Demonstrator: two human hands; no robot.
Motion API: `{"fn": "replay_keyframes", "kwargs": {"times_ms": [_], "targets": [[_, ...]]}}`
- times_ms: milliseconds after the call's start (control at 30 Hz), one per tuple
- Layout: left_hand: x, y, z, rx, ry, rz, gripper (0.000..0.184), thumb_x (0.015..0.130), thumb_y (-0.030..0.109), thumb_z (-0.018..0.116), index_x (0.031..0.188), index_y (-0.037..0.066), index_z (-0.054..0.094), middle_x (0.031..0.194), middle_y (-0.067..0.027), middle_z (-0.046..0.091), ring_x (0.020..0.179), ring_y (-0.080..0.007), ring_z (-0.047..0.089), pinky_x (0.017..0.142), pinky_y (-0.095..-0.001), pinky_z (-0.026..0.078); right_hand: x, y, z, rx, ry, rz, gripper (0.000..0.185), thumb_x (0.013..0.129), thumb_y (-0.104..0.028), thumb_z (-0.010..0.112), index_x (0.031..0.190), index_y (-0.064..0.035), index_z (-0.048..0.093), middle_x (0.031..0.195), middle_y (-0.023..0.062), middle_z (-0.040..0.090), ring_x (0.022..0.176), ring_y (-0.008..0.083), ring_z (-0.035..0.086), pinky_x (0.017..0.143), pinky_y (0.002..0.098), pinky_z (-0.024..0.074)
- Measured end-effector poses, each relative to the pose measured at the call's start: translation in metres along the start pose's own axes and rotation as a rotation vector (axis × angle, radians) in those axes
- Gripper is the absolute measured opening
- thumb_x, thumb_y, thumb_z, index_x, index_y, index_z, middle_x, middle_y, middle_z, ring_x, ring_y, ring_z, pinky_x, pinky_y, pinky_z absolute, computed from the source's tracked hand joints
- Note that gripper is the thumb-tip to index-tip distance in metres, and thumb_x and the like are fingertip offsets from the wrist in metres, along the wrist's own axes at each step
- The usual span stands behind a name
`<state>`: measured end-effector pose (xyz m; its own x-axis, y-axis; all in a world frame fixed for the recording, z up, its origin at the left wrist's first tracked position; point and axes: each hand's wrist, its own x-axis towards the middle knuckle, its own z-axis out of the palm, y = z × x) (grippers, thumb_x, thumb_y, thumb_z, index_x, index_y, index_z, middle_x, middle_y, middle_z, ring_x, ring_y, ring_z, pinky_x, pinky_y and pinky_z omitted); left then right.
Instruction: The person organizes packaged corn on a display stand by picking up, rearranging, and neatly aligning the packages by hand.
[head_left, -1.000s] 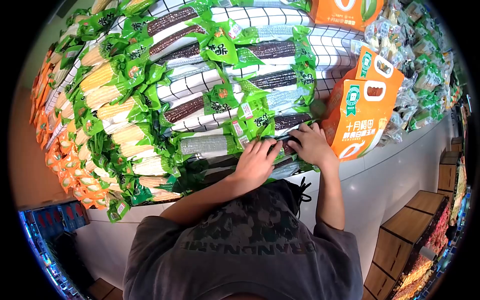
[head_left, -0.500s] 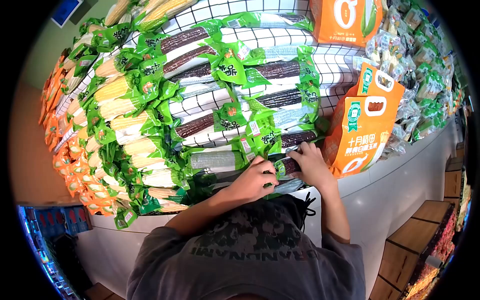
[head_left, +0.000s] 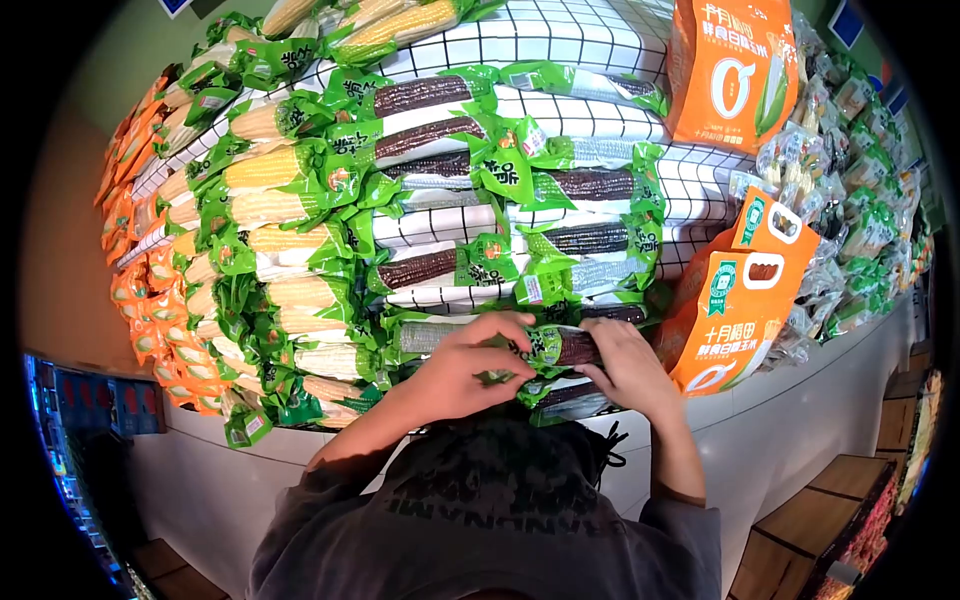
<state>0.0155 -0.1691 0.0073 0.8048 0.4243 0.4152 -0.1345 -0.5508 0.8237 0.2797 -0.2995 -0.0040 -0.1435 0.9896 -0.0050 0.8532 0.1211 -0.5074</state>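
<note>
Pack [head_left: 549,348]: near side, left of the orange bags [head_left: 730,328]; we see dark corn [head_left: 577,349] inside.
Orange bags: contents hidden from us.
Left hand [head_left: 458,371]: our fingers curled, partly open, at the pack's left end; contact unclear.
Right hand [head_left: 632,370]: fingers and thumb holding its right end.

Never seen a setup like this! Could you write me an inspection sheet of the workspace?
Surface: black-and-white checked cloth, partly covered.
Job's things: dark corn pack in green-and-clear wrapping, lying between the hands.
Clutter: many other wrapped corn packs in close rows; orange carrier bags on the right.
Hands: left hand at the pack's green end, thumb and forefinger parted; right hand at the other end, fingers and thumb across it.
Cables: nothing seen.
Surroundings: brown boxy stands at lower right.
</note>
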Motion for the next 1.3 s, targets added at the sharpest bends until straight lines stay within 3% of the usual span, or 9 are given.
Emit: {"fn": "replay_keyframes", "kwargs": {"times_ms": [33,67,133,233,400,467,800,967,1300], "targets": [[0.003,0.007,-0.008,0.018,0.053,0.010,0.019,0.084,-0.004,0.081,0.100,0.007,0.081,0.132,-0.0091,0.061,0.140,-0.0345,0.057,0.083,-0.0383,0.063,0.004,-0.005,-0.014,-0.036,0.054,-0.020,0.058,0.089,-0.021,0.081,0.136,0.0008,0.055,0.126,0.0219,0.063,0.121,0.0436,0.057,0.106,0.0512,0.0437],[0.001,0.007,-0.014,0.080,0.099,-0.005,0.028,0.086,-0.002,0.078,0.112,0.008,0.082,0.156,-0.0166,0.046,0.153,-0.0387,0.042,0.102,-0.0469,0.059,0.009,-0.011,-0.029,-0.073,0.107,-0.042,0.057,0.090,-0.020,0.080,0.137,0.0005,0.055,0.128,0.0227,0.063,0.120,0.0445,0.057,0.106,0.0520,0.0447],[0.005,0.013,-0.016,0.247,0.335,-0.015,0.039,0.090,0.005,0.076,0.130,0.007,0.075,0.173,-0.0227,0.018,0.158,-0.0429,0.031,0.124,-0.0565,0.036,0.025,-0.022,-0.056,-0.176,0.256,-0.062,0.056,0.090,-0.017,0.079,0.137,0.0005,0.054,0.128,0.0219,0.063,0.118,0.0443,0.058,0.104,0.0518,0.0456],[0.006,0.005,-0.017,0.221,0.462,0.023,0.061,0.096,0.012,0.074,0.154,0.008,0.055,0.177,-0.0221,-0.006,0.161,-0.0463,0.018,0.126,-0.0580,0.029,0.062,-0.022,-0.095,-0.342,0.471,-0.052,0.055,0.088,-0.014,0.079,0.136,-0.0008,0.054,0.118,0.0186,0.064,0.111,0.0400,0.062,0.099,0.0494,0.0462],[-0.001,0.012,-0.011,0.284,0.486,-0.038,0.058,0.096,0.016,0.073,0.151,0.009,0.058,0.175,-0.0270,0.001,0.157,-0.0484,0.024,0.124,-0.0588,0.030,0.138,0.025,-0.145,-0.574,0.582,-0.062,0.055,0.090,-0.013,0.077,0.138,-0.0004,0.054,0.117,0.0171,0.065,0.111,0.0382,0.064,0.093,0.0534,0.0500],[-0.008,0.010,-0.009,0.258,0.496,-0.104,0.055,0.095,0.014,0.072,0.148,0.008,0.062,0.175,-0.0268,0.004,0.157,-0.0474,0.024,0.126,-0.0584,0.027,0.167,0.033,-0.156,-0.603,0.413,0.078,0.057,0.090,-0.015,0.077,0.141,-0.0018,0.054,0.122,0.0163,0.065,0.116,0.0365,0.063,0.098,0.0526,0.0501],[-0.034,-0.005,-0.015,0.281,0.587,-0.236,0.043,0.093,0.009,0.072,0.135,0.009,0.070,0.174,-0.0227,0.013,0.154,-0.0443,0.029,0.125,-0.0559,0.026,0.222,0.045,-0.152,-0.567,0.547,-0.030,0.053,0.084,-0.011,0.081,0.135,-0.0097,0.067,0.136,0.0145,0.058,0.129,0.0383,0.053,0.109,0.0478,0.0475],[-0.033,-0.008,-0.012,0.284,0.564,-0.261,0.040,0.092,0.006,0.070,0.132,0.009,0.071,0.173,-0.0230,0.017,0.153,-0.0441,0.032,0.125,-0.0549,0.029,0.225,0.056,-0.149,-0.540,0.491,0.005,0.048,0.084,-0.014,0.082,0.131,-0.0162,0.072,0.121,0.0054,0.067,0.116,0.0315,0.063,0.099,0.0459,0.0531],[-0.036,-0.012,-0.007,0.270,0.520,-0.297,0.036,0.092,0.004,0.070,0.127,0.010,0.074,0.170,-0.0237,0.022,0.150,-0.0450,0.038,0.122,-0.0536,0.034,0.221,0.054,-0.132,-0.572,0.617,0.046,0.060,0.085,-0.014,0.083,0.143,-0.0211,0.068,0.117,0.0106,0.060,0.109,0.0313,0.061,0.098,0.0471,0.0526]]}}
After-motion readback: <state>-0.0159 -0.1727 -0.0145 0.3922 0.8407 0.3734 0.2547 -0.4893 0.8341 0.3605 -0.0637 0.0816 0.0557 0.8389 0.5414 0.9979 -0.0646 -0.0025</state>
